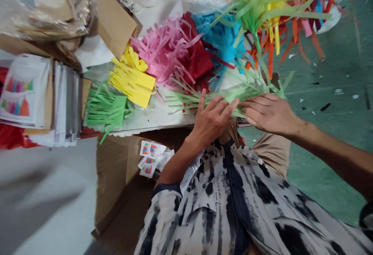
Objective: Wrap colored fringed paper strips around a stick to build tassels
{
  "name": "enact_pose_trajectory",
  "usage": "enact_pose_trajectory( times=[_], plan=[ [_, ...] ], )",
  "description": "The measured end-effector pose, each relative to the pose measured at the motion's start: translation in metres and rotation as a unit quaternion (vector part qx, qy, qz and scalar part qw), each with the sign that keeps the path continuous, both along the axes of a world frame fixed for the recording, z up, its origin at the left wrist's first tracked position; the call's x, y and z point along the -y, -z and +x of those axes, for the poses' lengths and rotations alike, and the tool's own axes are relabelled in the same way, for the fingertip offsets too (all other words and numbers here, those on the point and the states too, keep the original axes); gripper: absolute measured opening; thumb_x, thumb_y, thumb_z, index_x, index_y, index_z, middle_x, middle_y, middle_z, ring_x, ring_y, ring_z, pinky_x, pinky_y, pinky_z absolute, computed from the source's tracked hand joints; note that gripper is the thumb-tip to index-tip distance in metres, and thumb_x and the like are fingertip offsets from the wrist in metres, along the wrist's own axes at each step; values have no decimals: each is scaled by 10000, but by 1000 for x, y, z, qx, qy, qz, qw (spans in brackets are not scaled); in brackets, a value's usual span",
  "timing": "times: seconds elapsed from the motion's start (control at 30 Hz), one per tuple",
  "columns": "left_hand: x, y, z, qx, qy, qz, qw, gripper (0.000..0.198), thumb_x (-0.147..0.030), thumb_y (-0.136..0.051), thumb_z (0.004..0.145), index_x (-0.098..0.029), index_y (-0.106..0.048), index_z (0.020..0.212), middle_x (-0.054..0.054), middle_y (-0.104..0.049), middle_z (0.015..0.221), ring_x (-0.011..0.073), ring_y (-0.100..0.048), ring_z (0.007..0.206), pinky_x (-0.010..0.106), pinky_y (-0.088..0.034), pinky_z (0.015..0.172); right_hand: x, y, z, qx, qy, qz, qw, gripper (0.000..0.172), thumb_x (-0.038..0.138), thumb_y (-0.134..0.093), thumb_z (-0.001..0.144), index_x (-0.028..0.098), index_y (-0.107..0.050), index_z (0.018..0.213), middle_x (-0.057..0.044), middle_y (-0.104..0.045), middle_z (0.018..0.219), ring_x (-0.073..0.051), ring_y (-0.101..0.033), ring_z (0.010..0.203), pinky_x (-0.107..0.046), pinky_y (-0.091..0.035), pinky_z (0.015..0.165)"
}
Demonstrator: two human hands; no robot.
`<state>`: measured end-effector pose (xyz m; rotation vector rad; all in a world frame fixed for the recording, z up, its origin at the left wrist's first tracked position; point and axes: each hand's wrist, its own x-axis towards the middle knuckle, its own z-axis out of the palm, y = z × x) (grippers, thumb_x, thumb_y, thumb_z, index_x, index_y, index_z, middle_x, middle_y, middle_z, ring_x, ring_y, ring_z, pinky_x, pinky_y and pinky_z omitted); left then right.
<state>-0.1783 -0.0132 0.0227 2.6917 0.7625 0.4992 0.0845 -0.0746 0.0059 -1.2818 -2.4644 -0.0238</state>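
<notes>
A light green fringed tissue paper piece point(231, 94) lies along the near edge of the table, its strips fanning out at both ends. My left hand point(212, 116) rests on its near side, fingers stretched and one raised apart. From the right, my right hand point(266, 111) reaches in with its fingers extended over the same paper, close to the left fingertips. My thumbs are mostly hidden. Just behind the paper are a dark red fringed bundle point(198, 59), a pink one point(166, 47) and a blue one point(223, 33).
Yellow fringed paper point(135, 84) and green fringed paper point(109, 105) lie left. Printed cards point(25, 92) stand stacked at far left. Finished-looking multicolour tassels point(271, 2) hang at upper right. An open cardboard box point(113, 177) sits below the table edge. Scraps litter the green floor point(335, 92).
</notes>
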Motion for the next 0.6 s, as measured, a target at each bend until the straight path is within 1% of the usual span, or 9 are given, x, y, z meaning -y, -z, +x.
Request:
enact_pose_trajectory(
  times=[0.07, 0.13, 0.2, 0.3, 0.4, 0.43, 0.5, 0.53, 0.6],
  plan=[
    [-1, 10, 1, -21, -16, 2, 1000, 196, -290, -703, 1068, -245, -785, 1240, 95, -810, 1122, 305, -736, 1207, 587, -485, 1255, -1, -3, 1, 15, -18, 6, 1000, 130, 239, -601, 1112, 255, -707, 1039, -61, -859, 1257, -239, -779, 1120, -409, -531, 930],
    [-1, 11, -7, -30, -34, -1, 999, 165, -202, -638, 1070, -231, -793, 1117, 94, -814, 1067, 286, -738, 1111, 508, -549, 1102, -2, -7, 3, 25, -23, -3, 999, 138, 256, -585, 1125, 229, -700, 1055, -83, -859, 1226, -244, -771, 1071, -409, -513, 919],
    [1, 7, -16, -20, -53, -7, 998, 203, -148, -617, 1046, -238, -790, 1102, 86, -837, 1110, 284, -740, 1121, 490, -525, 1069, -4, -13, 7, 26, -18, -43, 999, 170, 317, -569, 1141, 221, -704, 1105, -91, -857, 1162, -255, -760, 1022, -413, -494, 912],
    [6, -1, -25, 7, -66, -30, 997, 241, -143, -628, 1020, -253, -784, 1167, 52, -863, 1164, 285, -742, 1206, 511, -443, 1162, -11, -20, 12, -1, -13, -123, 992, 238, 381, -572, 1126, 208, -714, 1209, -111, -836, 1111, -287, -748, 1008, -416, -465, 879],
    [4, -1, -30, 36, -97, -58, 993, 166, -210, -644, 1050, -256, -783, 1128, 27, -872, 1095, 263, -756, 1137, 478, -442, 1099, -21, -26, 15, -76, 1, -191, 979, 218, 348, -583, 1104, 206, -742, 1147, -102, -825, 1060, -274, -749, 958, -387, -448, 843],
    [2, 0, -29, 45, -115, -62, 990, 131, -241, -650, 1063, -255, -780, 1077, 23, -868, 1054, 253, -757, 1081, 458, -450, 1047, -25, -27, 16, -92, 13, -205, 974, 215, 342, -582, 1099, 206, -749, 1100, -92, -821, 1001, -262, -743, 901, -377, -442, 821],
    [-4, 3, -26, 49, -156, -59, 985, 155, -295, -654, 1084, -250, -760, 981, 22, -849, 977, 238, -745, 993, 429, -447, 965, -31, -30, 14, -92, 58, -227, 968, 255, 379, -585, 1088, 204, -759, 1027, -76, -785, 845, -238, -693, 747, -361, -411, 748],
    [-7, 4, -24, 38, -176, -56, 982, 179, -311, -652, 1092, -247, -748, 955, 25, -838, 957, 236, -737, 979, 422, -440, 949, -34, -31, 12, -80, 89, -239, 964, 285, 409, -581, 1081, 200, -765, 1022, -74, -760, 786, -235, -661, 691, -359, -387, 714],
    [-12, 4, -18, 2, -210, -56, 976, 202, -333, -656, 1102, -244, -730, 936, 30, -818, 936, 242, -721, 991, 421, -428, 957, -36, -32, 5, -57, 150, -258, 953, 360, 474, -568, 1071, 183, -781, 1051, -88, -732, 737, -248, -633, 655, -366, -350, 688]
  ],
)
